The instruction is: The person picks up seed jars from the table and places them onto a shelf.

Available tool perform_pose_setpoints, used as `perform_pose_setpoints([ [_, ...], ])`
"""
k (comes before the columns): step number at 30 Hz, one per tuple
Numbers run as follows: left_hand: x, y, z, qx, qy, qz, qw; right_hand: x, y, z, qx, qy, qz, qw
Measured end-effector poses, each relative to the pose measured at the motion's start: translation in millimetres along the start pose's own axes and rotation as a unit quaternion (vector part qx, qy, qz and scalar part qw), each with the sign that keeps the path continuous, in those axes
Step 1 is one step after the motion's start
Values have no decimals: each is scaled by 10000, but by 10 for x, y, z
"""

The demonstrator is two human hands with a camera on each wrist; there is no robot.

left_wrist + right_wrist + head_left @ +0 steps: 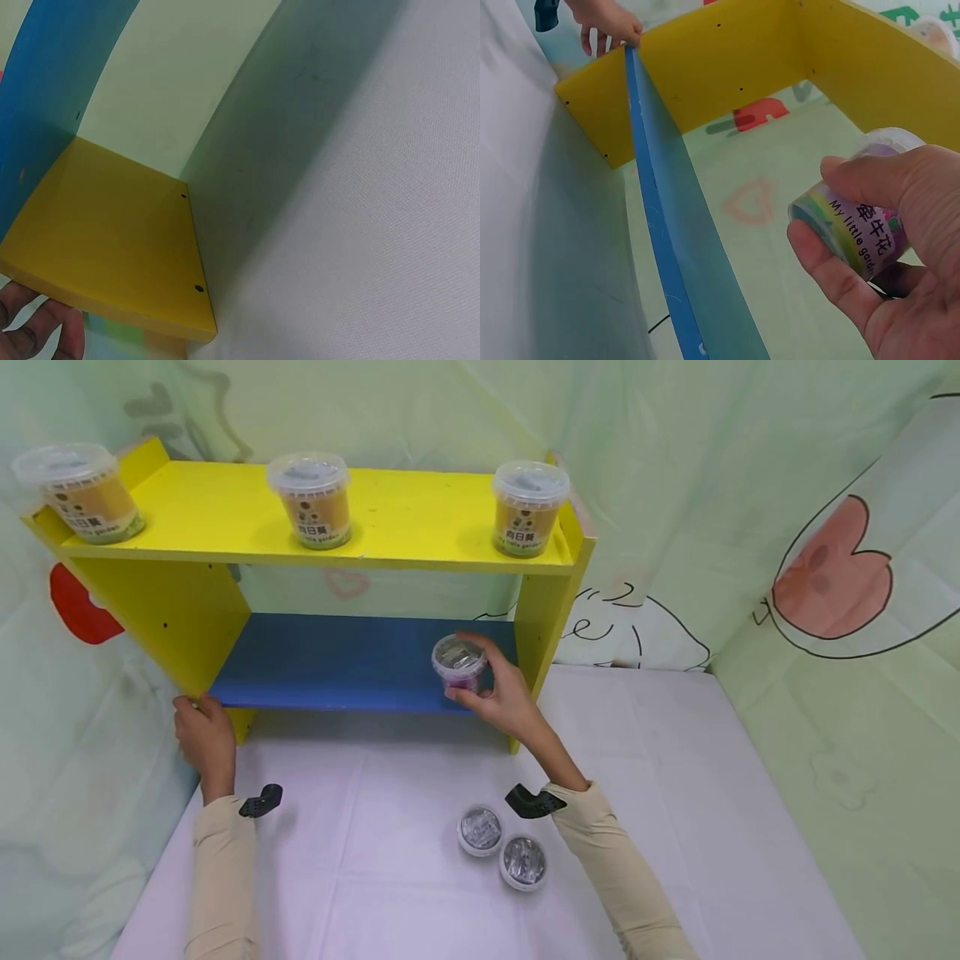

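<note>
My right hand [501,693] holds a small clear-lidded plastic cup [459,662] between thumb and fingers, above the blue lower board [337,660] of a yellow shelf unit [420,510]. In the right wrist view the cup [859,225] is tilted and has a purple and yellow label with "My little garden" on it. At the unit's left side panel [112,240], my left hand [206,735] grips the front edge beside the corner of the blue board. Only some of its fingers [45,326] show in the left wrist view.
Three orange-labelled cups with lids stand spaced along the yellow top board: left [93,502], middle [315,506] and right [527,514]. Two lidded cups [480,830] [523,862] stand on the white-covered table [397,877] below my right wrist. Printed cloth [840,718] hangs around.
</note>
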State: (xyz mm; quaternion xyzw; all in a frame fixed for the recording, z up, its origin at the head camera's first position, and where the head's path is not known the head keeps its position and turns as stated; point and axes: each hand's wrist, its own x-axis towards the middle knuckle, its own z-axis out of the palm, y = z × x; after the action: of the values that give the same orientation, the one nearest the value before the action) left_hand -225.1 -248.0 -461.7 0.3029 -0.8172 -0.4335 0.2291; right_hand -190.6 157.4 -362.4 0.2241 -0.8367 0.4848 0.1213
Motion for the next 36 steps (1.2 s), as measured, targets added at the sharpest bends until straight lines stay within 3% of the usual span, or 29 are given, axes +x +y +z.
perform_pose_setpoints([
  [6, -6, 0, -6, 37, -33, -2, 10000, -16, 11, -11, 284, 36, 341, 9990],
  [12, 5, -1, -7, 96, -97, -34, 9999, -13, 24, -20, 535, -52, 326, 9980],
  [25, 10, -25, 0, 84, -74, 3, 9999, 7, 11, 31, 306, -78, 324, 9990],
  [36, -3, -25, -10, 114, -26, 103, 9999, 8, 56, 98, 533, 128, 422, 9976],
])
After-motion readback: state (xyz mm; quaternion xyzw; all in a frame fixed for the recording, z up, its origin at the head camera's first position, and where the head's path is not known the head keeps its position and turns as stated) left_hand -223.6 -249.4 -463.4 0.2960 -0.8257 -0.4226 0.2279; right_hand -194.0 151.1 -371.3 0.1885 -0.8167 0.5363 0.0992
